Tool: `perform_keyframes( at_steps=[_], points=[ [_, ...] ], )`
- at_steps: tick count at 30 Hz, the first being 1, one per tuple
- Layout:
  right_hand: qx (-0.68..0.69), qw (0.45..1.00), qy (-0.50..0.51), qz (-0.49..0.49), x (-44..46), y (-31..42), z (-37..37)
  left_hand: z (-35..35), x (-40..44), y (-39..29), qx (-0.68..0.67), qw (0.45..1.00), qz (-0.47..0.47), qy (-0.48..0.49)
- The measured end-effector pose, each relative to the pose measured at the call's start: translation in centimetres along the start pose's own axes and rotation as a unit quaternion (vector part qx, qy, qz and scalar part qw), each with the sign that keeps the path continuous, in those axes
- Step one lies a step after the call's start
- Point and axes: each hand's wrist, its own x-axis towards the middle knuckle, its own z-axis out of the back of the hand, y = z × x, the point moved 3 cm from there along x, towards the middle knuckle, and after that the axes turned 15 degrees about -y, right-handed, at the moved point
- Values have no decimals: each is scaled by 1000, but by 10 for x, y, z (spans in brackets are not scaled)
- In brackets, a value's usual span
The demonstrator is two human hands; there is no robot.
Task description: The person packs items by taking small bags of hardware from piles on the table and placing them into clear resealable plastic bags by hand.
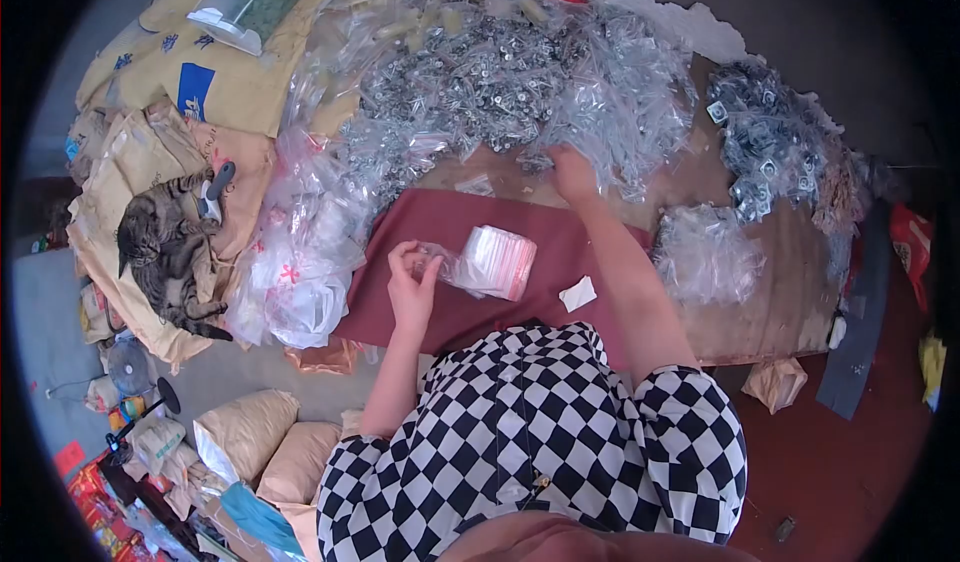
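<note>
My left hand [410,274] pinches a small clear plastic bag [440,265] over the maroon cloth [410,232]. Just right of that bag lies a stack of clear zip bags [498,262] with red edges. Farther forward, my right hand [573,174] reaches to the near edge of a large heap of small metal hardware pieces [490,77]. Its fingers are closed at the heap; what they grip is too small to name. Clear plastic packets [630,112] lie heaped just beyond that hand.
A cat [165,247] lies on brown paper at the left, beside a grey-handled brush [213,192]. White plastic bags [305,252] flank the cloth. Right of it are clear bags [708,257] and a pile of packed parts [765,142]. A white paper scrap [577,294] lies on the cloth.
</note>
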Motion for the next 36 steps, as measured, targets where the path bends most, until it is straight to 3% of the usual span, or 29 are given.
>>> perform_keyframes(
  at_steps=[1, 2, 3, 4, 5, 7, 8, 10, 11, 13, 14, 16, 17, 19, 20, 22, 26, 29, 30, 31, 32, 34, 36],
  points=[
    [70, 996, -40, -23, -5, -5, 13, 4, 3, 7, -3, 1000, 0, 0],
    [67, 997, -41, -22, -17, -7, 23, 7, 5, 9, 48, 991, -125, -12],
    [249, 940, 2, -232, -38, -16, 30, 9, 4, 9, 98, 964, -248, -23],
    [411, 806, 43, -424, -63, -21, 34, 13, 2, -3, 186, 925, -328, -42],
    [409, 804, 40, -429, -84, -25, 47, 15, 2, 0, 184, 926, -328, -36],
    [686, 603, 18, -407, -124, -28, 69, 18, 6, 10, 247, 907, -337, -48],
    [685, 600, 11, -413, -139, -31, 75, 19, 9, 12, 223, 912, -342, -40],
    [695, 543, -43, -470, -165, -38, 86, 19, 13, 12, 210, 912, -351, -27],
    [695, 542, -47, -470, -174, -46, 84, 20, 15, 11, 200, 912, -357, -25],
    [667, 598, -38, -442, -180, -53, 77, 22, 15, 4, 223, 886, -405, -22],
    [669, 598, -39, -440, -182, -55, 72, 21, 15, 6, 201, 922, -329, 29],
    [545, 720, 10, -429, -172, -27, 78, 24, 9, 13, 200, 953, -197, 117],
    [547, 721, 9, -425, -166, -16, 68, 26, 4, 14, 199, 953, -200, 114],
    [427, 871, -49, -238, -155, 5, 44, 29, -9, 21, 233, 939, -188, 168],
    [431, 872, -43, -229, -153, 8, 33, 29, -13, 25, 236, 937, -188, 177],
    [147, 971, 88, -168, -147, 12, 12, 36, -21, 20, 255, 936, -158, 186],
    [23, 987, 98, -126, -143, 9, 13, 45, -27, 30, 236, 948, -159, 142],
    [32, 978, 142, -148, -141, 2, 34, 54, -23, 36, 164, 963, -185, 105],
    [342, 873, 171, -303, -143, 1, 39, 57, -20, 35, 121, 968, -198, 93],
    [606, 651, 178, -421, -141, 6, 40, 60, -16, 36, 120, 970, -194, 89],
    [603, 653, 182, -421, -137, 8, 40, 65, -13, 37, 121, 971, -187, 89],
    [641, 589, 47, -490, -132, 3, 43, 71, -5, 42, 119, 972, -180, 95],
    [678, 558, 29, -477, -116, 1, 25, 72, 3, 46, 103, 970, -200, 94]
  ],
)
